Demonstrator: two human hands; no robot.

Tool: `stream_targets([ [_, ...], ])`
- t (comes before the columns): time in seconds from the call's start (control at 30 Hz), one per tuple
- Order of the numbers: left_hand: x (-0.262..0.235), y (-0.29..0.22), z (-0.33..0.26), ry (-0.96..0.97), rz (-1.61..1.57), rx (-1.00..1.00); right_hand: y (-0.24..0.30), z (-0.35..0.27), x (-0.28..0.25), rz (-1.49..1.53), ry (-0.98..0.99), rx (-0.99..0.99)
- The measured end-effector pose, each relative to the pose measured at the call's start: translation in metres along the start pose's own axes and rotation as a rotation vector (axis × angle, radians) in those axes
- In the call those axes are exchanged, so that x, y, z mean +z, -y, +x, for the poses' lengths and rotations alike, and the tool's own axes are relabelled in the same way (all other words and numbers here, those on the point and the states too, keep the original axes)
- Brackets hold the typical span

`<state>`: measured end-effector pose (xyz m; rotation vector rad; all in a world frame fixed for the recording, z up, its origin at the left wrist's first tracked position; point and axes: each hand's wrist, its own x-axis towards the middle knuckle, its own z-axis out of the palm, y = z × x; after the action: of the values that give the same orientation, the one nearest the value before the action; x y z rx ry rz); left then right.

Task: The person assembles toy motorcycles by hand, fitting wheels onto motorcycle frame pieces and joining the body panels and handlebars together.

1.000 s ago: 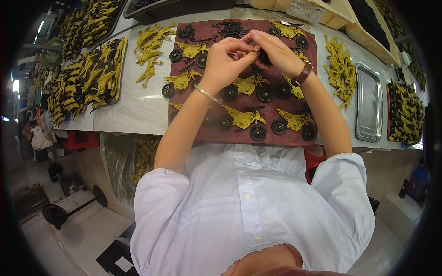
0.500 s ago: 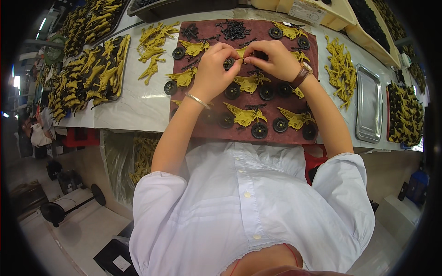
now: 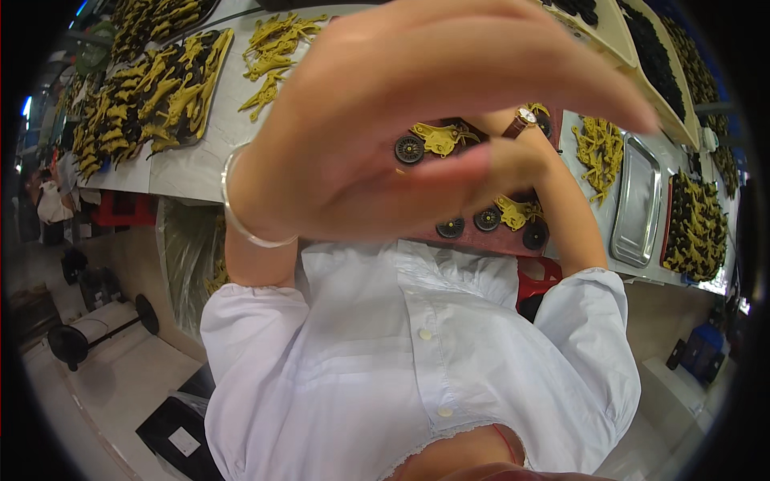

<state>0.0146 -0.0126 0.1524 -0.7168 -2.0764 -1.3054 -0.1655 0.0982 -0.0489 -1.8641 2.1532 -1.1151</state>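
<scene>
My left hand (image 3: 417,96), with a silver bangle (image 3: 235,200) at its wrist, is lifted close to the camera and blurred. Its fingers stretch rightward, apart from the thumb, and I see nothing held in it. Behind it, most of my right hand (image 3: 491,123) is hidden; a wristwatch (image 3: 525,116) marks its wrist, but the fingers do not show. Through the gap between left thumb and fingers appears a yellow toy motorcycle body (image 3: 439,138) beside a black spoked wheel (image 3: 409,150). Another yellow body (image 3: 517,212) lies nearer me between black wheels on the dark red cloth (image 3: 481,239).
Yellow parts lie in a loose pile (image 3: 277,48) at the left and another pile (image 3: 600,156) at the right. A layered stack of yellow and black parts (image 3: 152,100) stands far left. At the right are a metal tray (image 3: 638,200), another stack (image 3: 699,228) and cream bins (image 3: 674,80).
My left hand has left the work between both hands and risen toward the camera, its fingers spreading. It covers much of the cloth and most of my right hand.
</scene>
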Motion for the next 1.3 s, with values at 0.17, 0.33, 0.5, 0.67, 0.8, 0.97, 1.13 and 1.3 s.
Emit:
stream_targets([
  [0.17, -0.001, 0.001, -0.002, -0.041, 0.029, -0.036, 0.023, 0.011, -0.022, -0.167, 0.185, 0.087],
  [0.33, -0.004, -0.002, -0.002, -0.056, 0.036, -0.039, 0.031, 0.012, -0.022, -0.171, 0.152, 0.086],
  [0.5, -0.002, 0.002, -0.004, -0.073, 0.030, -0.011, 0.031, 0.008, -0.021, -0.172, 0.097, 0.055],
  [0.67, -0.001, 0.002, -0.006, -0.084, 0.037, -0.013, 0.048, 0.006, -0.024, -0.288, 0.105, 0.151],
  [0.8, -0.006, -0.002, -0.002, -0.077, 0.029, -0.038, 0.048, 0.011, -0.028, -0.325, 0.117, 0.117],
  [0.97, 0.000, 0.011, 0.000, -0.052, 0.027, -0.104, 0.037, 0.009, -0.026, -0.280, 0.170, 0.094],
  [1.13, -0.004, 0.115, -0.072, 0.331, 0.606, -0.427, 0.040, 0.015, -0.022, -0.437, 0.279, 0.051],
  [1.3, 0.013, 0.141, -0.101, 0.481, 0.791, -0.477, 0.044, 0.013, -0.018, -0.413, 0.240, 0.125],
])
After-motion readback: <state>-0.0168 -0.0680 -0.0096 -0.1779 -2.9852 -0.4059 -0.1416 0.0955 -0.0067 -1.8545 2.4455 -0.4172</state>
